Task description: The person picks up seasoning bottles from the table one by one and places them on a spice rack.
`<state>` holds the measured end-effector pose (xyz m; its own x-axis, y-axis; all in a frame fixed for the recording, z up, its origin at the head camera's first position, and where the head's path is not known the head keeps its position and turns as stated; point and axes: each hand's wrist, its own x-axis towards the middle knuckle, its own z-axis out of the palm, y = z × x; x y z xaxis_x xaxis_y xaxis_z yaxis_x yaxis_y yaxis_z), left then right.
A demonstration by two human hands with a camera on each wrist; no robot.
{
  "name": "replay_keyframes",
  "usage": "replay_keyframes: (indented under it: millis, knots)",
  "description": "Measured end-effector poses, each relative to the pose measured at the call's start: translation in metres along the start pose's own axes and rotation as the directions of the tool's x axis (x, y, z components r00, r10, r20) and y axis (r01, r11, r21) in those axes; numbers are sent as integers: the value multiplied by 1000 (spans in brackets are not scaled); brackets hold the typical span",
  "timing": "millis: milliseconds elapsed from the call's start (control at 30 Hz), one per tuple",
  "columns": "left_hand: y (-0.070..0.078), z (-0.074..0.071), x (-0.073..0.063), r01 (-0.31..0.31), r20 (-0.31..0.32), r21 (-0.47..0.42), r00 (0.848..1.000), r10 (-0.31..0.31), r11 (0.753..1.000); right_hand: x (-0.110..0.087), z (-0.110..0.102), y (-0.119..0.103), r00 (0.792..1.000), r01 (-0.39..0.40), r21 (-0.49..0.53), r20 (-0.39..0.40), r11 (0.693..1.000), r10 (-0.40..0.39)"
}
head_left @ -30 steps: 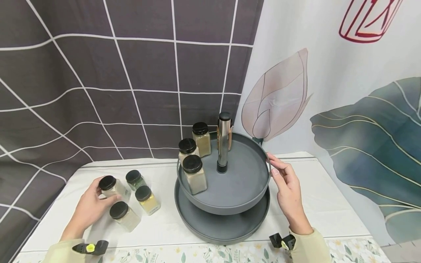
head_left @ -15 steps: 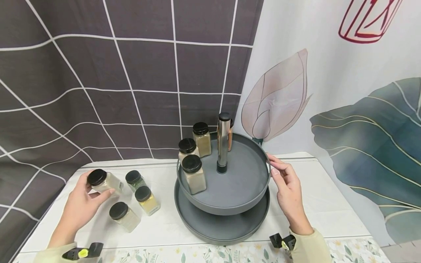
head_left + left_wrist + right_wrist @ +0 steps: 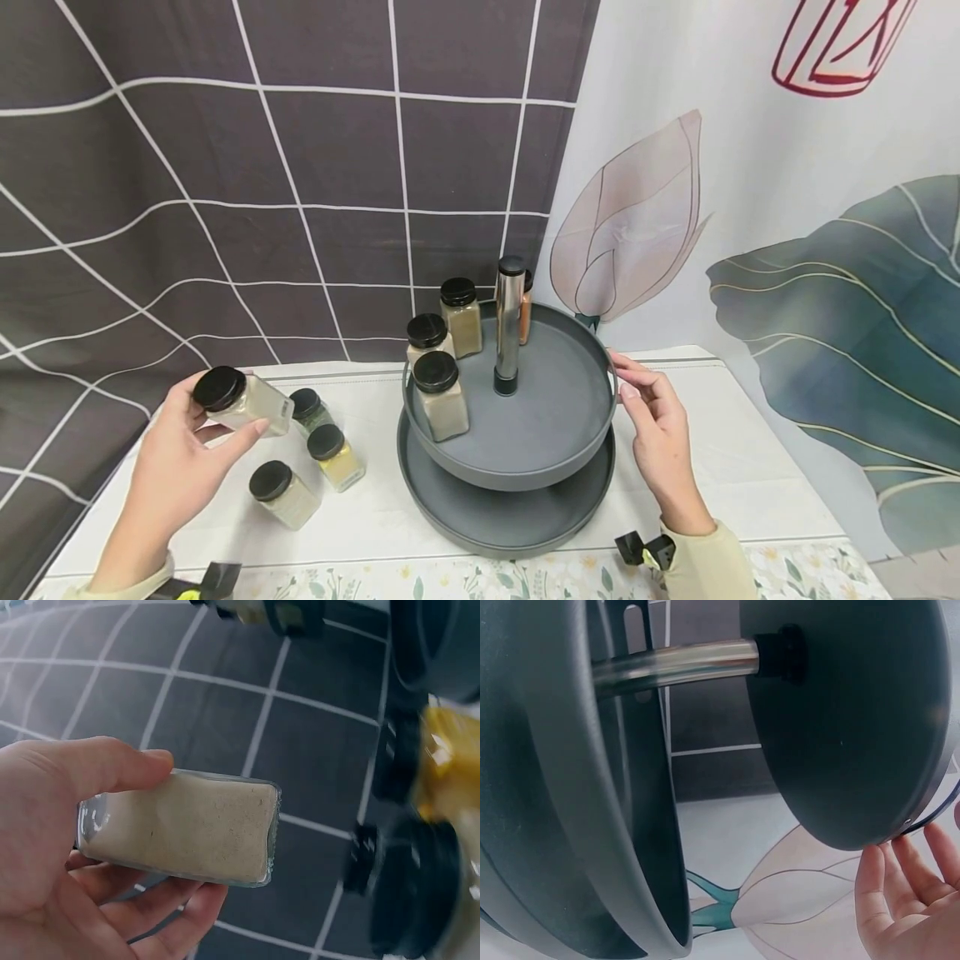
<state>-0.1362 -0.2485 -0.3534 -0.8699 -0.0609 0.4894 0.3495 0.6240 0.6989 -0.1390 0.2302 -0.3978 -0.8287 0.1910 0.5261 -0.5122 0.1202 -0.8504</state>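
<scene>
My left hand holds a square glass spice jar with a black lid, raised and tilted sideways; its pale beige powder fills the left wrist view. Thumb and fingers grip it from opposite sides. Beneath and to its right stand a green-herb jar, a yellow-powder jar and a pale-powder jar. My right hand holds the right rim of the upper level of a dark grey two-tier tray, its fingertips at the edge in the right wrist view.
On the upper tier's left side stand three jars, among them a beige one; an orange jar is partly hidden behind the metal post. The lower tier juts out in front. A dark tiled backdrop hangs behind the white table.
My left hand has lifted the jar off the table, moving it up and left and tilting it. The right hand stays at the tray's rim.
</scene>
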Motion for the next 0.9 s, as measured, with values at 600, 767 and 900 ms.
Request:
replay_keyframes:
  millis: [600, 767, 900]
  knots:
    - [69, 6, -10, -70, -70, -41, 995, 67, 997, 0, 1, -4, 999, -31, -60, -14, 998, 31]
    - [85, 11, -11, -92, -52, -65, 995, 88, 994, 0, 1, -5, 999, -47, -108, -13, 993, 45]
    - [95, 17, -13, -144, -43, -111, 989, 140, 983, -1, 1, -6, 999, -49, -112, -10, 993, 48]
